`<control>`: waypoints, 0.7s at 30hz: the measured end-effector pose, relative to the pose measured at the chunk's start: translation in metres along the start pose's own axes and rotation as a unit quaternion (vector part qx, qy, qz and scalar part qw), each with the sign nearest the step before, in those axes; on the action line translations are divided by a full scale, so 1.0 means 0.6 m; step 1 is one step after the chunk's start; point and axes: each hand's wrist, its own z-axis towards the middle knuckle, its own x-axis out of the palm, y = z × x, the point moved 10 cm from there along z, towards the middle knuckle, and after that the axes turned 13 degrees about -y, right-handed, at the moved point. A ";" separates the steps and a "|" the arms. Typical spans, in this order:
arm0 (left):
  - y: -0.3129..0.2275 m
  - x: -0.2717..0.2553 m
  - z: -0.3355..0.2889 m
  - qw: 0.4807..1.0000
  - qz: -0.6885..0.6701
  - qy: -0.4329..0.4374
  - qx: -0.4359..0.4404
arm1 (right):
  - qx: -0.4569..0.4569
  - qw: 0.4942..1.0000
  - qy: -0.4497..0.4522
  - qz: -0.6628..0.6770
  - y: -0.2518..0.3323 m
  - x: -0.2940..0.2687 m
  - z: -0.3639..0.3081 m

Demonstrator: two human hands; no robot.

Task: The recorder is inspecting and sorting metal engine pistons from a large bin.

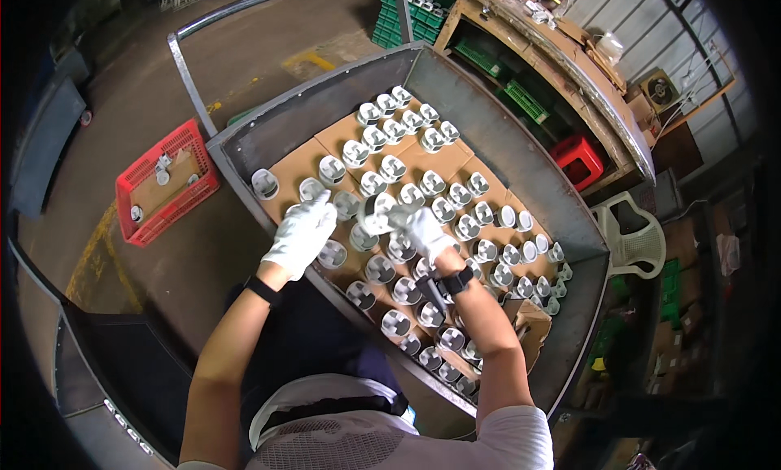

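Observation:
A large grey metal cart bin (521, 161) holds cardboard sheets (297, 169) covered with several rows of silver metal cup-shaped castings (431, 183). My right hand (423, 232), in a white glove, grips one silver casting (376, 212) lifted above the rows. My left hand (303, 234), also in a white glove, hovers with fingers together over the castings at the near-left edge of the bin, beside one casting (311, 189); whether it touches that casting I cannot tell. Both wrists wear black bands.
A red plastic crate (163, 195) with a few parts sits on the concrete floor at left. Green crates (415, 14) stand beyond the bin. A wooden workbench (569, 55), a red stool (579, 159) and a white plastic chair (639, 234) stand at right.

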 end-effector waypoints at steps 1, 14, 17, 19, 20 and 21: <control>0.013 -0.001 0.002 0.994 0.110 0.021 0.007 | 0.195 0.975 0.023 0.100 -0.041 -0.001 0.008; -0.047 -0.024 0.014 0.993 0.109 -0.027 0.024 | 0.240 0.880 0.058 -0.406 -0.489 -0.030 0.212; -0.060 -0.020 0.021 0.994 0.089 -0.045 0.043 | 0.313 0.878 0.015 -0.361 -0.562 -0.033 0.210; -0.065 -0.021 0.026 0.994 0.092 -0.035 0.044 | 0.322 0.879 0.023 -0.351 -0.576 -0.012 0.215; -0.070 -0.021 0.033 0.995 0.078 -0.038 0.043 | 0.340 0.876 0.013 -0.341 -0.586 -0.014 0.214; -0.067 -0.028 0.036 0.996 0.075 -0.042 0.037 | 0.353 0.878 0.007 -0.323 -0.575 0.006 0.222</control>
